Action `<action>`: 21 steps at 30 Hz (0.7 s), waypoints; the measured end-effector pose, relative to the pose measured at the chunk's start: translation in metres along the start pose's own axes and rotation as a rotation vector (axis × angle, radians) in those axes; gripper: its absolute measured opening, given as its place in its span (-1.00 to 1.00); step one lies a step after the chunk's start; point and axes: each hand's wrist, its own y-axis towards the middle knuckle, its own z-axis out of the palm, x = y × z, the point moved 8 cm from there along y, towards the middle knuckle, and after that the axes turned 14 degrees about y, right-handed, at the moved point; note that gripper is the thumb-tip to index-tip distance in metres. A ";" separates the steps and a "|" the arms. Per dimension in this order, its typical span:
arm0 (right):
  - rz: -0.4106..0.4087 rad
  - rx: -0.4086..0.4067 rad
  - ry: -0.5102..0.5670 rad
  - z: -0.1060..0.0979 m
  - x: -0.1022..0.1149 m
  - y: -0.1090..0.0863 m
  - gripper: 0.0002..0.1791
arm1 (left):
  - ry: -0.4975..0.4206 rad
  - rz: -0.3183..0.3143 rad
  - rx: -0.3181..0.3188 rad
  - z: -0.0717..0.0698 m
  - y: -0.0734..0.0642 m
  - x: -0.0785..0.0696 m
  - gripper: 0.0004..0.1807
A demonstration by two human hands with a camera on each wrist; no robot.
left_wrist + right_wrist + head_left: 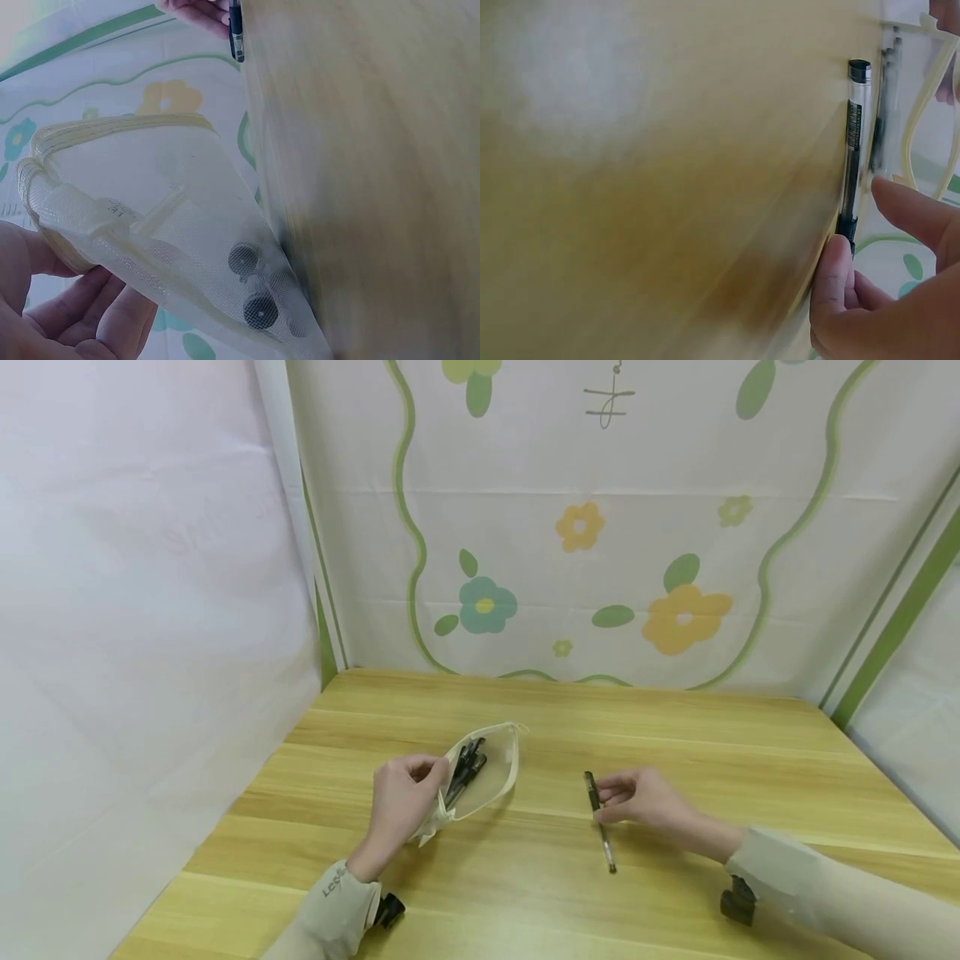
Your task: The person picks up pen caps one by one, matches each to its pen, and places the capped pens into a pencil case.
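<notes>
A pale mesh zipper pouch (498, 768) stands with its mouth spread wide at the middle of the table. Several dark pens (467, 767) lie inside it; their round ends press against the mesh in the left wrist view. My left hand (405, 797) pinches the pouch's near left rim between thumb and fingers. To the right, a clear-barrelled pen with black ends (602, 828) lies along the tabletop. My right hand (637, 800) is at this pen, fingertips beside its upper part. A gap shows between the thumb (911, 214) and the barrel in the right wrist view.
The table (540, 902) has a light wood top. At its back hangs a white curtain (525, 460) with printed flowers, and a white sheet (150, 610) hangs along the left side. Black wrist devices (738, 900) sit under both sleeves.
</notes>
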 end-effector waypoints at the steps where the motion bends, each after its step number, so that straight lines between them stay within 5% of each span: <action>1: -0.007 -0.002 -0.009 0.001 0.001 0.000 -0.29 | -0.001 0.000 0.001 0.000 0.000 0.000 -0.80; 15: -0.004 0.034 -0.015 -0.001 -0.002 0.003 -0.48 | -0.003 0.005 0.009 0.001 0.000 0.000 -0.86; 21: -0.055 0.044 -0.176 -0.002 0.002 0.004 -0.66 | -0.006 0.004 0.010 0.001 0.001 -0.001 -0.86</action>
